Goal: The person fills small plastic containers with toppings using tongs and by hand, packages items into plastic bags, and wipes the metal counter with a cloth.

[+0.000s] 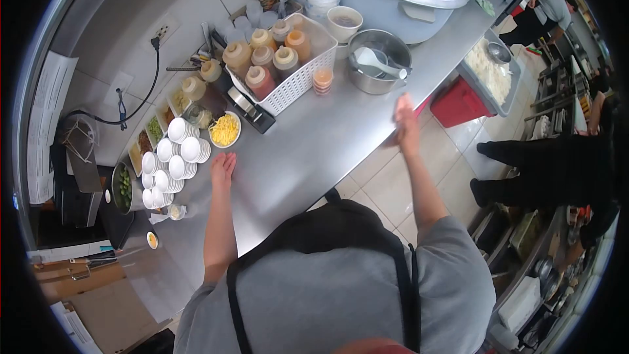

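Note:
My left hand (223,169) is open over the steel counter (282,164), palm up and empty, just below a white bowl of shredded yellow cheese (225,130). Stacks of small white cups (177,167) stand to its left. My right hand (406,121) is at the counter's front edge, below a steel pot (379,83) that holds a white ladle (377,62). That hand is blurred; its fingers point toward the pot without touching it, and whether they are apart cannot be made out.
A white basket (301,78) of sauce bottles stands at the back, beside small orange cups (322,81). A large lidded cooker (393,6) is behind the pot. A grey tub (488,75) of white food sits over a red bin (457,105). Other people stand at right.

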Demonstrator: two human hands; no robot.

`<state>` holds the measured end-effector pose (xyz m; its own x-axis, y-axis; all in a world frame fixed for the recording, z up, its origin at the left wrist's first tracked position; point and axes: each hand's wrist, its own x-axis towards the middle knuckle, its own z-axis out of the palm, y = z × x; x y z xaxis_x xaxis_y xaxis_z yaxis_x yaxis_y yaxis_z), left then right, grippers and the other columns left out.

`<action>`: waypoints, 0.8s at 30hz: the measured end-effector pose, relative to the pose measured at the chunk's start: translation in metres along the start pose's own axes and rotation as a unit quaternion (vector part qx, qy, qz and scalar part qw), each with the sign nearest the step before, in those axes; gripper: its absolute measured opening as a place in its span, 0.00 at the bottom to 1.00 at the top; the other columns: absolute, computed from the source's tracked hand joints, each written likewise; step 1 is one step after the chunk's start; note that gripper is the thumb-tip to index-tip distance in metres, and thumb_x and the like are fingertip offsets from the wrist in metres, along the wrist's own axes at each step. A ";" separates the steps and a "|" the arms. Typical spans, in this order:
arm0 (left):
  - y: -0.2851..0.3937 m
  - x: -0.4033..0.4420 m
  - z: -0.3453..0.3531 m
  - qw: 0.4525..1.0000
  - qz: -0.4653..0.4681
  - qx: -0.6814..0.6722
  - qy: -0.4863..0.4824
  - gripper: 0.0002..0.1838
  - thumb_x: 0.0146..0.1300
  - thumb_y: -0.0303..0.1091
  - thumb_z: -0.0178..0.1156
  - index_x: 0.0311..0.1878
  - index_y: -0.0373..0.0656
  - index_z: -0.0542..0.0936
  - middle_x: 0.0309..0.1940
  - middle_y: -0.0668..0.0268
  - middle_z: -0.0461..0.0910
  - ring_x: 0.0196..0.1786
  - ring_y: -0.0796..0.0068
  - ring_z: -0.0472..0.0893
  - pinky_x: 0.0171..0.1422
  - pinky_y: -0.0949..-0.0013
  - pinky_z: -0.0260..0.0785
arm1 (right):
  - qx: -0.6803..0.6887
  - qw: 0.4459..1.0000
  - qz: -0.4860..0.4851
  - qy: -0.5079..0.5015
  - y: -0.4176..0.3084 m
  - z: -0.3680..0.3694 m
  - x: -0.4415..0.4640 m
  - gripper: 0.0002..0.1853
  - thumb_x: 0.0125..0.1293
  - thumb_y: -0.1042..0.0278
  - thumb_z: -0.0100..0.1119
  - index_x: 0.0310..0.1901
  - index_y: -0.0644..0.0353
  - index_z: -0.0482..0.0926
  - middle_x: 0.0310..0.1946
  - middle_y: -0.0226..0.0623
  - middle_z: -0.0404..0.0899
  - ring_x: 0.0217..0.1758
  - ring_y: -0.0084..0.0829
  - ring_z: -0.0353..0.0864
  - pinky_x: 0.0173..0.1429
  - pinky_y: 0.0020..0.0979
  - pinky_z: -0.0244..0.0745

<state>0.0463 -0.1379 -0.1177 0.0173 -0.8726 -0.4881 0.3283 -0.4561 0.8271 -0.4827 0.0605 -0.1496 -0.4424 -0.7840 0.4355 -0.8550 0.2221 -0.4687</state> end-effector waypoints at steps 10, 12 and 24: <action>-0.004 -0.003 0.004 0.997 0.015 0.036 0.063 0.13 0.64 0.31 0.48 0.49 0.36 0.66 0.42 0.55 0.75 0.46 0.63 0.78 0.50 0.68 0.72 | -0.127 0.989 0.032 -0.067 0.107 0.035 0.189 0.23 0.64 0.61 0.43 0.61 0.54 0.62 0.63 0.41 0.58 0.68 0.42 0.54 0.66 0.47 0.49; -0.003 -0.002 0.002 0.996 0.020 0.046 0.068 0.12 0.64 0.31 0.47 0.48 0.36 0.67 0.41 0.56 0.76 0.46 0.64 0.78 0.49 0.68 0.72 | -0.129 0.988 0.050 -0.068 0.127 0.044 0.211 0.23 0.65 0.59 0.41 0.62 0.53 0.61 0.64 0.41 0.57 0.68 0.41 0.53 0.66 0.48 0.49; 0.003 0.000 0.004 0.992 -0.015 0.078 0.097 0.11 0.64 0.33 0.47 0.46 0.39 0.69 0.38 0.60 0.78 0.40 0.70 0.80 0.42 0.72 0.74 | 0.026 0.931 0.354 0.081 0.219 -0.008 0.187 0.25 0.66 0.49 0.34 0.52 0.62 0.69 0.46 0.53 0.74 0.52 0.48 0.71 0.56 0.40 0.64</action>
<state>0.0437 -0.1404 -0.1140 0.1958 -0.8149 -0.5456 0.1808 -0.5169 0.8368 -0.7552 -0.0325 -0.1647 -0.9291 -0.3530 0.1103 -0.3204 0.6194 -0.7168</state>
